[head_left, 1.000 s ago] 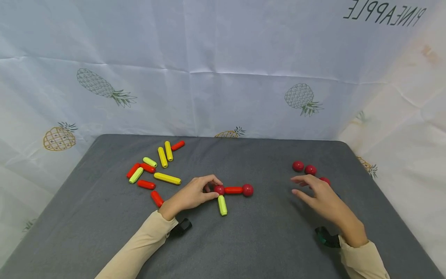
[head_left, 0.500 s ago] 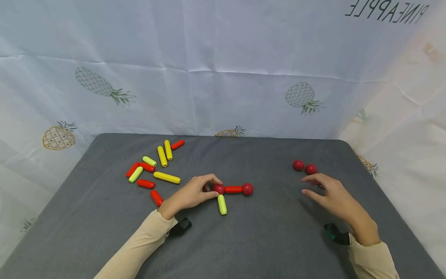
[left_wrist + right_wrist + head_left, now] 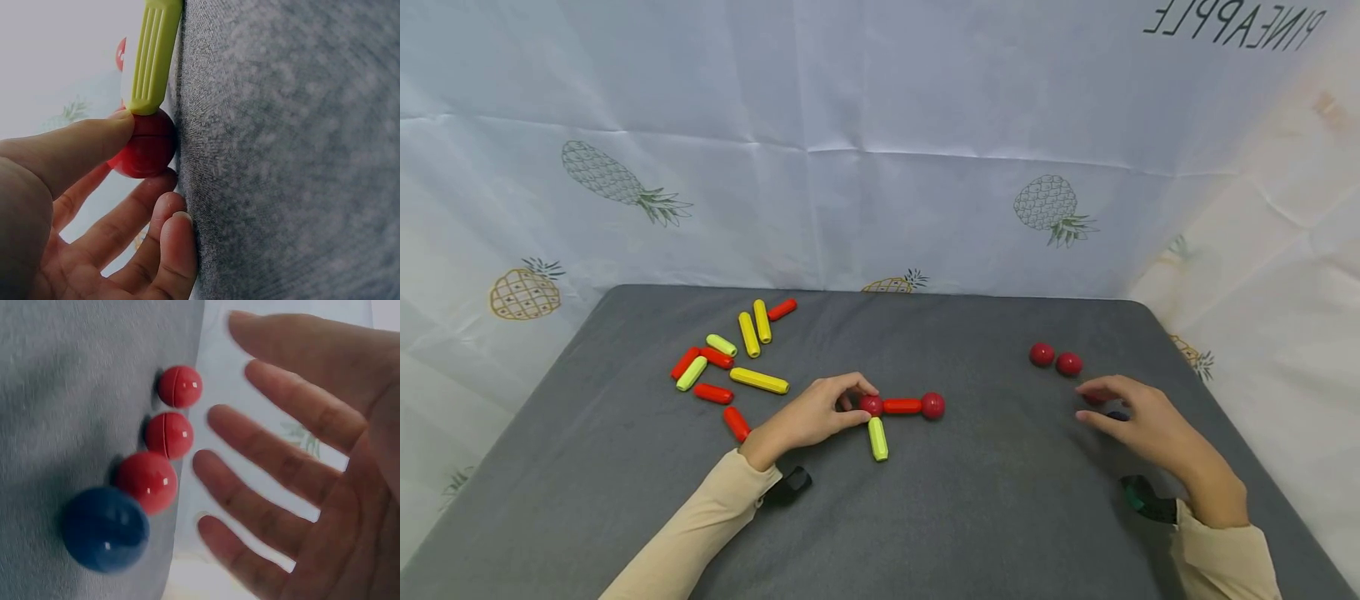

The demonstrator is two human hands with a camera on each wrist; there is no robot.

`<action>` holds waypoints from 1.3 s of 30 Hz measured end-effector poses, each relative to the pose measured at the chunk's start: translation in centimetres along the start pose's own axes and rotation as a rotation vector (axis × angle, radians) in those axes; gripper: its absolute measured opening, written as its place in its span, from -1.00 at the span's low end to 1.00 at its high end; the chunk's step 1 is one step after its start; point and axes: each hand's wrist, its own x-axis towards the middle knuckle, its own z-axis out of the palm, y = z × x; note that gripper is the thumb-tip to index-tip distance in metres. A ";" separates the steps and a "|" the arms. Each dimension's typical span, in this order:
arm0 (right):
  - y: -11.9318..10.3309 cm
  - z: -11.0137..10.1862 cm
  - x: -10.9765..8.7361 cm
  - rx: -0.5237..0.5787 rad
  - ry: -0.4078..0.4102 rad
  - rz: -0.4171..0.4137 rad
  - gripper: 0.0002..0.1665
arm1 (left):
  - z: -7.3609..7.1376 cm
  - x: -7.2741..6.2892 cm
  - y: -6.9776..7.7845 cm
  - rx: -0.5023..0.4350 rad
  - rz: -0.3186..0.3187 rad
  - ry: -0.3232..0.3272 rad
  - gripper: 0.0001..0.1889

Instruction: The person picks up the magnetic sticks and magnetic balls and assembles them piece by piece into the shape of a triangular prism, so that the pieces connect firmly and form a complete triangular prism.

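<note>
My left hand pinches a red ball between thumb and fingers, close over the grey cloth. A yellow-green rod extends from that ball toward me. Off its right side runs a red rod, which ends at a second red ball. My right hand hovers at the right with fingers spread and holds nothing. Below its fingers lie a blue ball and a red ball, both partly hidden in the head view. Two more red balls sit just beyond.
At the left of the grey table lie loose rods: several red ones, yellow ones and yellow-green ones. A white pineapple-print curtain hangs behind the table and along its sides.
My right hand has moved right and slightly toward me, over the blue ball and the red ball beside it. The left hand stays in place on its red ball.
</note>
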 end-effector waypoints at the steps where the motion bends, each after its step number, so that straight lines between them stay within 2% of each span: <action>1: 0.2 -0.1 -0.1 0.011 -0.016 0.019 -0.58 | 0.0 0.0 0.0 0.001 0.000 0.000 -0.71; 4: 0.6 -0.4 -0.2 0.027 -0.051 0.060 -0.56 | 0.0 0.0 0.0 0.003 -0.004 0.000 -0.71; 14: 1.9 -0.5 -0.6 0.000 -0.132 0.088 -0.52 | -0.1 -0.2 0.0 0.001 0.006 0.002 -0.71; 29: 3.6 -0.4 -0.7 -0.015 -0.216 0.133 -0.59 | 0.0 -0.1 -0.1 0.005 0.010 0.005 -0.71; 36: 4.4 -0.4 -0.4 -0.024 -0.264 0.156 -0.60 | 0.0 -0.1 0.0 -0.005 -0.007 -0.004 -0.71; 39: 4.4 -0.3 -0.4 -0.018 -0.259 0.152 -0.63 | 0.0 0.0 0.0 -0.004 -0.013 -0.005 -0.72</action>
